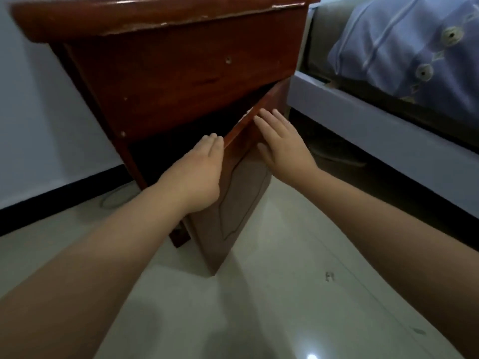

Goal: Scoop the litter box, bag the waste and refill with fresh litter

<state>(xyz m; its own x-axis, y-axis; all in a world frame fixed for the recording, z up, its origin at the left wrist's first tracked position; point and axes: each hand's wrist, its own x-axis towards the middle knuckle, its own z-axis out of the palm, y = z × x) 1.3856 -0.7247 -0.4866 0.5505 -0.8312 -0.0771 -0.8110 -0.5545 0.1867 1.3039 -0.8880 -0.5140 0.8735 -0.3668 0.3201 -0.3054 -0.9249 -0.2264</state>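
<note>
I see left hand (201, 174) flat on door (241, 193) inner side | right hand (281, 143) flat outside | cabinet (168, 73) open

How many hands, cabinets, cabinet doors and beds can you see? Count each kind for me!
Hands: 2, the left hand and the right hand, both on the open door
Wooden cabinets: 1
Cabinet doors: 1
Beds: 1
Total: 5
</note>
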